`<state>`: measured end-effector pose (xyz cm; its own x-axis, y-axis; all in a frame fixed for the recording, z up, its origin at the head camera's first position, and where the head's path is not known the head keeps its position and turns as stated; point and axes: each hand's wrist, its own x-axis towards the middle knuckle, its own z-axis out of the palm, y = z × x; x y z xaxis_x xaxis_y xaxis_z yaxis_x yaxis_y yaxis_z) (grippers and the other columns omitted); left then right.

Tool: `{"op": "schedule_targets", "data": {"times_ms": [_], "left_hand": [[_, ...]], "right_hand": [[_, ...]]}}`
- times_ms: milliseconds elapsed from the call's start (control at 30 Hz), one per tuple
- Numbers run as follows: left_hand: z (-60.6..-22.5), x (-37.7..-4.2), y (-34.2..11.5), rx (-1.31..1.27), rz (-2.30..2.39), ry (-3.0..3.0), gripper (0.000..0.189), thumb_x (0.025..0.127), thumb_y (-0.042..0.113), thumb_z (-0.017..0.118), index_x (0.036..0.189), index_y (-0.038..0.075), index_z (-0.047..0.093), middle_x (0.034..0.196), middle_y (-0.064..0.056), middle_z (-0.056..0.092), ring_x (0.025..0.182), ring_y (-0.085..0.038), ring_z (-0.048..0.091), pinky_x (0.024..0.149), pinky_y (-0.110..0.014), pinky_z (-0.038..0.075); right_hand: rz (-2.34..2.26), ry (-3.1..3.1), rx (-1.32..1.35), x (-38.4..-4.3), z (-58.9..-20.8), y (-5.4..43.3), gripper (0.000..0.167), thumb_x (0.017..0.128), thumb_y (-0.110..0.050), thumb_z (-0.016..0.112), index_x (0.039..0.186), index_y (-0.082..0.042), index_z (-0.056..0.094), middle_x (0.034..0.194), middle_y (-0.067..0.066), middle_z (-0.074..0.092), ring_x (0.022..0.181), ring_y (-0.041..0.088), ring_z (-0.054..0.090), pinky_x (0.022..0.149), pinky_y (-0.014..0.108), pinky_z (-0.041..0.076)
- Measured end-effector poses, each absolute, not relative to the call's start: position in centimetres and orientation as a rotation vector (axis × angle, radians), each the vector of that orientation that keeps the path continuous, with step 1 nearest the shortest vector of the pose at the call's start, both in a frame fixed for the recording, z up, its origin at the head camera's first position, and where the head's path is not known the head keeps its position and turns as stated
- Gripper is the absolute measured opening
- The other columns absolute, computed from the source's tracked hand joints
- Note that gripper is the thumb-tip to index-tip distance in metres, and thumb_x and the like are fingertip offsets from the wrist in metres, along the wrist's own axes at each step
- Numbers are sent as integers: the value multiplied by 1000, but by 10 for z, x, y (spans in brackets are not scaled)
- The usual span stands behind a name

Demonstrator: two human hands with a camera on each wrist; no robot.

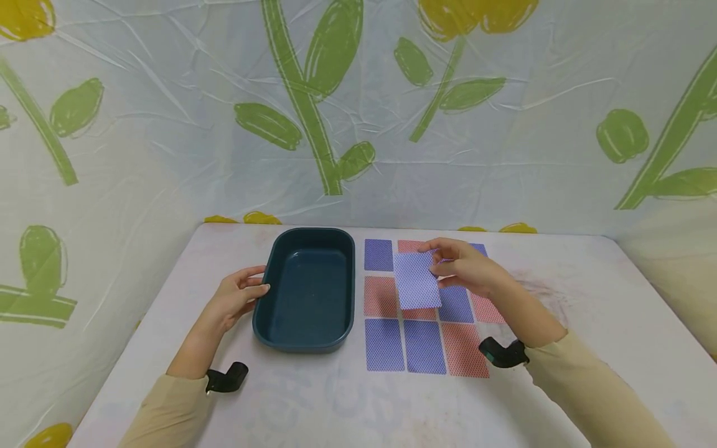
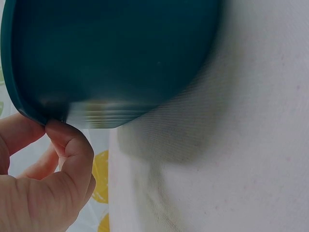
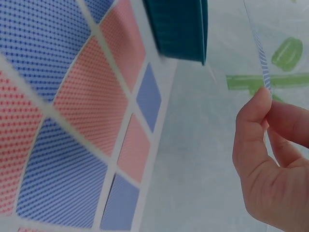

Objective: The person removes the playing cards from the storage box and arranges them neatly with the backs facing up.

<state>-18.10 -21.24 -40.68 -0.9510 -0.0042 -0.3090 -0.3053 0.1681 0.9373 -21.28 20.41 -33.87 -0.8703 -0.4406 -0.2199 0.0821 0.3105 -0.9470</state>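
In the head view, a dark teal rectangular tub [image 1: 310, 298] stands on the table with its hollow side up and nothing inside. My left hand [image 1: 238, 297] pinches its left rim between thumb and fingers; the left wrist view shows that grip on the tub's edge [image 2: 34, 113]. Over the cards to the right, my right hand [image 1: 462, 266] holds up one blue-patterned playing card [image 1: 416, 281] by its right edge. The right wrist view has this card [image 3: 264, 63] nearly edge-on, pinched between thumb and finger, apart from the table.
Blue and red patterned cards lie in rows right of the tub, among them a blue card [image 1: 384, 345] and a red card [image 1: 465, 350] at the front. The raised card and right hand partly cover others. Flowered sheeting [image 1: 224, 168] hangs behind the white table [image 1: 302, 404].
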Motion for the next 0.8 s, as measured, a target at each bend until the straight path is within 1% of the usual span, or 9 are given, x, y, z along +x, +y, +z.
{"op": "schedule_targets", "data": {"times_ms": [167,333,433,567,700,800], "left_hand": [[-405,-181,-212,-291,1869,2208,55,90,7,60,139,0,37,108,-10,48,81,-9,52,68,-22,45],[-405,-181,-211,-300,1867,2204,55,90,7,60,140,1,37,109,-9,48,80,-8,53,67,-22,45],[-406,-182,-211,-304,1869,2199,55,90,7,60,140,1,37,110,-10,47,80,-8,53,67,-22,45],[-407,-182,-211,-302,1869,2204,55,90,6,59,140,1,37,113,-13,47,81,-9,52,67,-22,45],[-407,-182,-211,-305,1859,2210,55,90,7,60,140,1,37,112,-12,47,82,-10,52,68,-22,45],[-407,-182,-211,-305,1864,2203,55,90,7,60,140,2,38,110,-10,48,80,-9,53,67,-22,45]], "right_hand": [[-1616,2145,-279,-209,-344,224,39,88,2,53,126,4,43,90,9,40,75,16,49,66,27,50],[-1639,2132,-275,-204,-350,244,32,88,1,54,120,-2,49,89,7,41,74,15,49,65,27,50],[-1611,2155,-268,-200,-353,256,34,88,0,53,122,0,47,90,8,40,77,15,48,65,28,50],[-1546,2196,-257,-195,-359,272,41,89,0,52,127,7,39,91,9,40,78,16,49,65,28,50],[-1506,2213,-218,-188,-366,286,42,89,-1,52,128,6,38,91,10,39,77,16,50,64,28,48],[-1494,2226,-182,-182,-372,296,41,88,-1,54,127,5,40,92,10,39,79,17,50,65,29,48]]}}
